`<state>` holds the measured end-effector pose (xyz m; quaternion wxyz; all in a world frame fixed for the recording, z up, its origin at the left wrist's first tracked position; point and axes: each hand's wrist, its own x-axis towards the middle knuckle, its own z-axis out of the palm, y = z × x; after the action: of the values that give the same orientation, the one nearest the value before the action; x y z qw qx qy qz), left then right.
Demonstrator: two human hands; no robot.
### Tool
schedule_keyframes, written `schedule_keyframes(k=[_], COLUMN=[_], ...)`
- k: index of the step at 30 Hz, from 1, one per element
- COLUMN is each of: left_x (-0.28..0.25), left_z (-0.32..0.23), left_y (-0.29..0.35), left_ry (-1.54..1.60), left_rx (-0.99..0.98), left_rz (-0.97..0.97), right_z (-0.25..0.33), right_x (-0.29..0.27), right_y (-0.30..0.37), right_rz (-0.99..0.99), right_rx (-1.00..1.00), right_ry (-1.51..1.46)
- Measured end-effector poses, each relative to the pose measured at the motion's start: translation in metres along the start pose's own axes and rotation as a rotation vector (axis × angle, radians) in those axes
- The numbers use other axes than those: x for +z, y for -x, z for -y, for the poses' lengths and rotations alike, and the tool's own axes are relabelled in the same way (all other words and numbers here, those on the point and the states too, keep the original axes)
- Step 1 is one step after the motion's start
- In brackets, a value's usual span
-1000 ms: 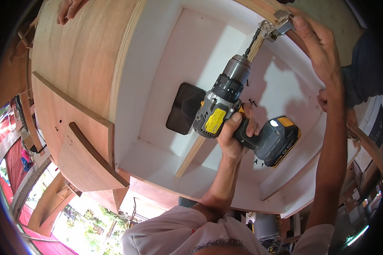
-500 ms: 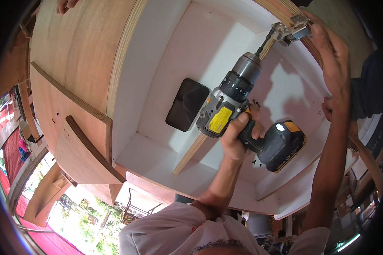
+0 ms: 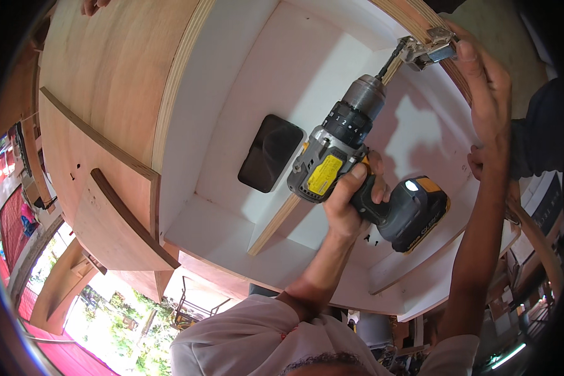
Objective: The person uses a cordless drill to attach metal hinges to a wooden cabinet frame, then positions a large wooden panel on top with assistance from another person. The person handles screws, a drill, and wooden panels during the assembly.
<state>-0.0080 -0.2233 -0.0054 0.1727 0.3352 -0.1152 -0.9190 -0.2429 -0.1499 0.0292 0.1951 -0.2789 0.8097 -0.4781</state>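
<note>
My left hand (image 3: 351,197) grips the handle of a grey, yellow and black cordless drill (image 3: 341,147). Its bit points up and right into a metal hinge (image 3: 429,47) on the plywood edge of a white-lined cabinet (image 3: 232,125). My right hand (image 3: 485,88) reaches up along the right side, and its fingers hold the hinge against that edge. The drill's battery pack (image 3: 413,213) hangs below my left hand.
A black phone (image 3: 269,153) lies flat on the white inner panel beside the drill. Another person's hand (image 3: 479,164) with a dark sleeve (image 3: 536,141) rests at the cabinet's right edge. More fingers (image 3: 93,6) show at the top left. Curved plywood panels (image 3: 100,125) fill the left.
The drill and the hinge have shifted toward the upper right of the picture. Both hands keep the same hold, and the bit stays at the hinge.
</note>
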Motion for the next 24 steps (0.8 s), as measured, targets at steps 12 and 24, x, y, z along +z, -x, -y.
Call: schedule_keyframes(k=[12,24], left_x=[0.007,-0.001], left_z=[-0.006,-0.001], left_y=[-0.003,-0.008], left_ry=[0.081,0.107], left_rx=[-0.029,-0.002], left_rz=[-0.067,0.019], right_z=[-0.007,0.0], right_x=[-0.002,0.002], right_y=[-0.001,-0.004], right_rz=[-0.033,-0.012], right_rx=[0.005,-0.075], right_ry=[0.051,0.059])
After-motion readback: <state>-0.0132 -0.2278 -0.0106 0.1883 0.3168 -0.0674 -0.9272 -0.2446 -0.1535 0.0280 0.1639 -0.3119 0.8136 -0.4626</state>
